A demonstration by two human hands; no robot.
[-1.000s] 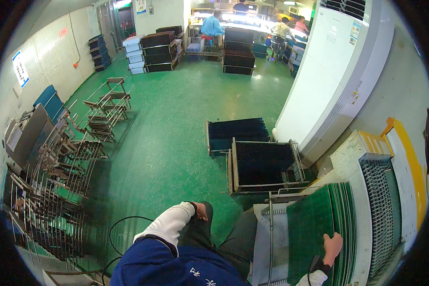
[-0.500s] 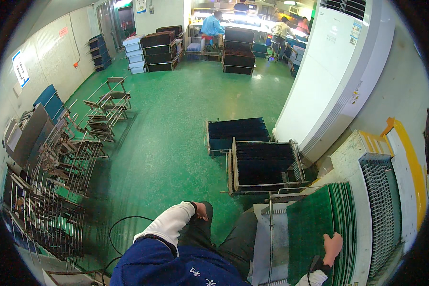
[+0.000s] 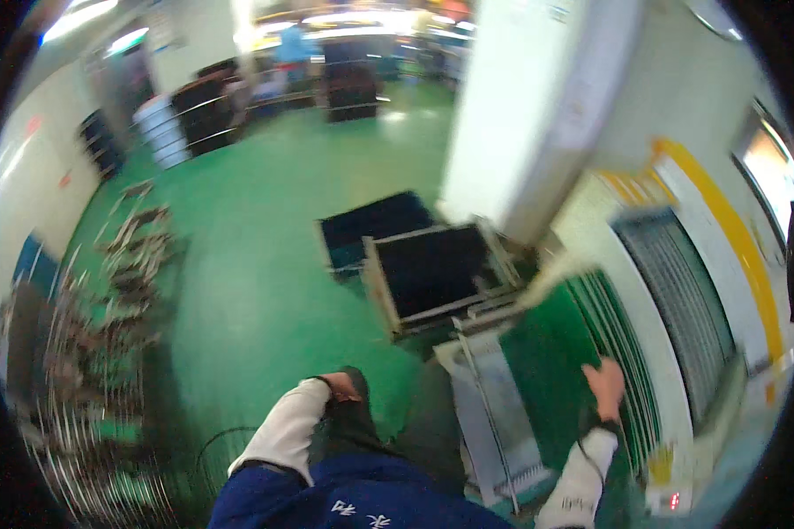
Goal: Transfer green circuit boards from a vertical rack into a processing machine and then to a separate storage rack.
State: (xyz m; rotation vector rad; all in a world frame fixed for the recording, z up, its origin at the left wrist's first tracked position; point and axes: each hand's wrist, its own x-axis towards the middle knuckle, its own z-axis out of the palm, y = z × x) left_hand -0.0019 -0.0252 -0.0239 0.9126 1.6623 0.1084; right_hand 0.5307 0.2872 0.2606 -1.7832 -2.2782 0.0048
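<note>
The bare right hand [image 3: 605,386], fingers partly spread, lies at the thin, flat green boards [image 3: 545,357] packed side by side at the person's right, near a pale flat panel [image 3: 512,414] crossed by a slim metal rod [image 3: 483,397]. The bare left hand [image 3: 340,386] rests loosely curled on the dark-trousered left leg [image 3: 353,421]; blur hides whether either hand actually grips anything.
</note>
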